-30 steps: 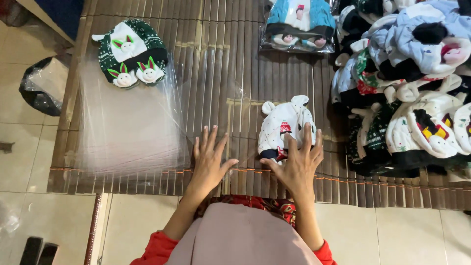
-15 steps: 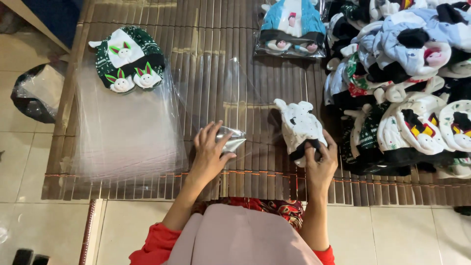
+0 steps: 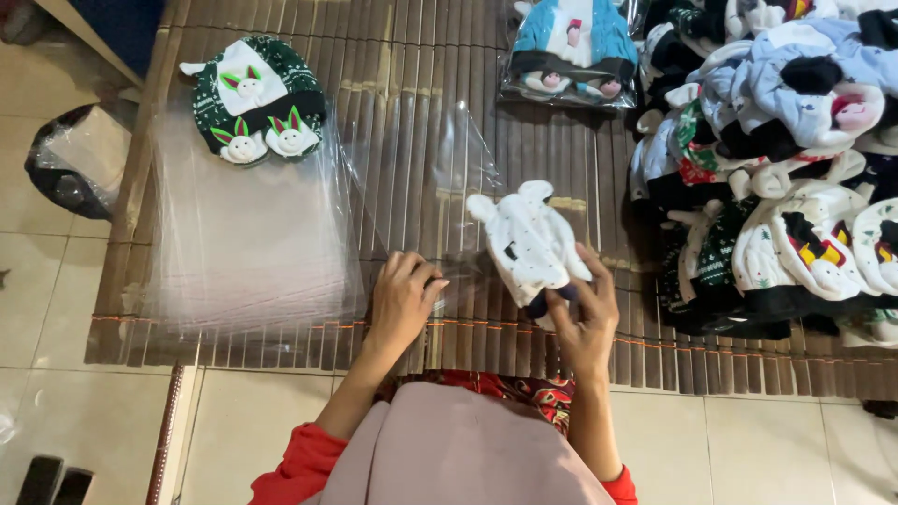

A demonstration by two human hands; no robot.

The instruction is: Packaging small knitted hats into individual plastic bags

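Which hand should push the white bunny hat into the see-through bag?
Probably the right hand. It already grips the white bunny hat by its dark lower edge, right beside the clear bag. The left hand is pinching the bag's near edge, so it looks better placed to hold the bag.

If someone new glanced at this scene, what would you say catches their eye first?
At centre, the right hand lifts a white plush slipper while the left hand pinches a clear plastic bag over the slatted bamboo mat. A heap of plush slippers fills the right side; a green rabbit pair tops the bag stack at left.
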